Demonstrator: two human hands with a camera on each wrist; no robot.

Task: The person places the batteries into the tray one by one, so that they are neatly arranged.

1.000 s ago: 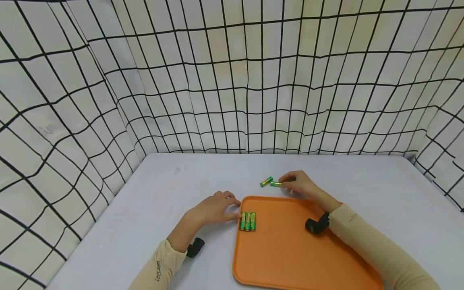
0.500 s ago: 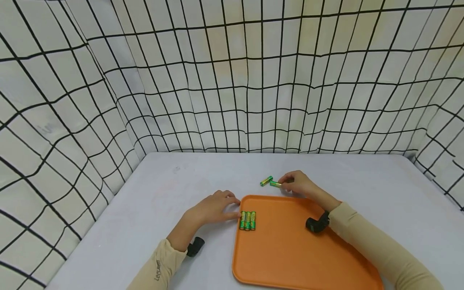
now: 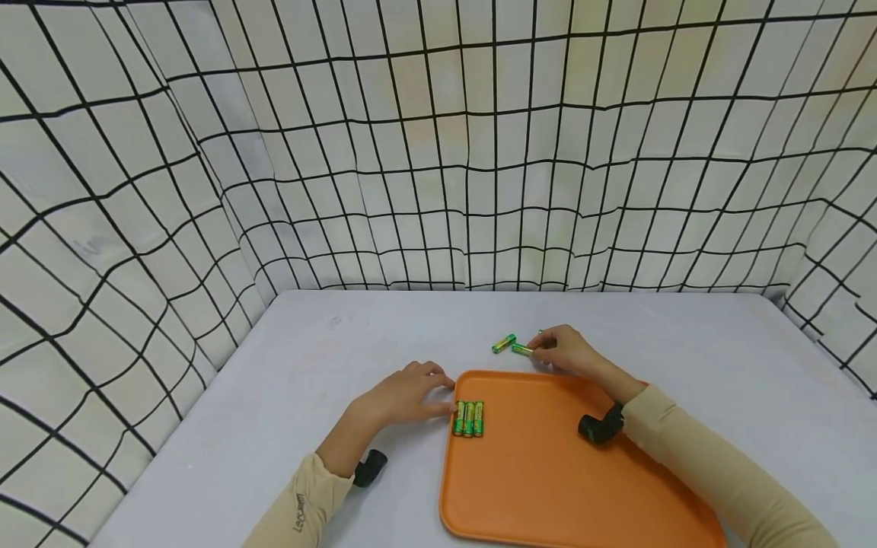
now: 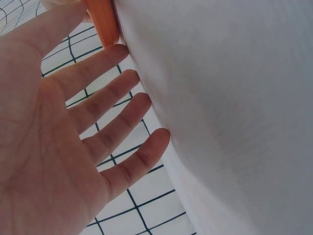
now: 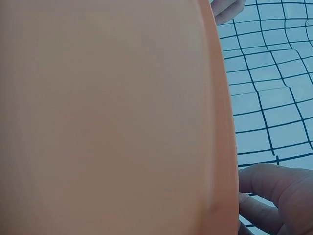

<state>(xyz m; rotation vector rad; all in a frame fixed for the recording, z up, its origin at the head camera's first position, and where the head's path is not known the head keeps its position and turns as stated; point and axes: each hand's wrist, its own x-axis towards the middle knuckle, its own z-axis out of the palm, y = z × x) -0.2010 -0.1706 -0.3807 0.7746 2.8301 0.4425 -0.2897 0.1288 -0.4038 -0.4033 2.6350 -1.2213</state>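
Observation:
In the head view, my right hand (image 3: 563,348) is just beyond the tray's far edge, thumb and fingers pinching the right end of a green-and-yellow battery (image 3: 521,349). Another loose battery (image 3: 503,343) lies to its left. A small green tip (image 3: 541,331) peeks out behind the right fingers; the rest is hidden. My left hand (image 3: 409,393) rests at the orange tray's (image 3: 569,472) left rim, fingers extended. In the left wrist view its spread fingertips (image 4: 159,139) meet the white surface. Three batteries (image 3: 469,418) lie side by side inside the tray, against its left rim.
A white table (image 3: 329,335) carries everything. White walls with a black grid net (image 3: 425,175) rise at the back and sides. Black wrist cameras (image 3: 370,468) sit on both wrists. In the right wrist view, the tray (image 5: 107,122) hides part of the right hand.
The pinched battery has turned slightly, and a green tip now shows behind the right fingers. The left hand and the three tray batteries stay as they were.

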